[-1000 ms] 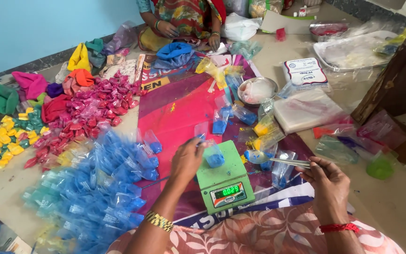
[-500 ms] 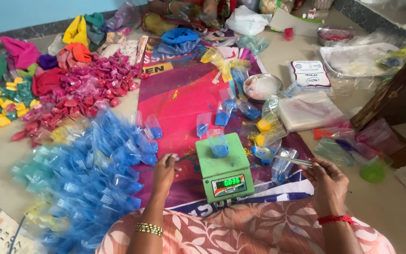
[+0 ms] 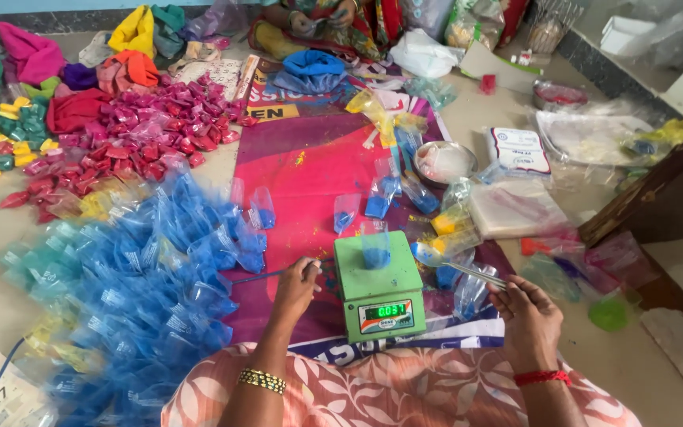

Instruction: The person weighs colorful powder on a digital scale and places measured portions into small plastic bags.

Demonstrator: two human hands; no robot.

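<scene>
Left hand (image 3: 298, 286) was closed around a thin blue stick (image 3: 266, 275), just left of the small green digital scale (image 3: 379, 289). Right hand (image 3: 525, 312) pinched a slim metal spoon (image 3: 472, 273) pointing toward the scale. A small clear plastic packet of blue powder (image 3: 375, 250) stood upright on the scale's platform, between both hands. Judgement: adding powder in small amounts, packet kept upright, hands off the platform, would keep readings true.

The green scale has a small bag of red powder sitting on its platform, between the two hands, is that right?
Not quite. In the head view the small bag on the green scale holds blue powder, not red. It does sit on the platform, between the left hand and the right hand.
</scene>
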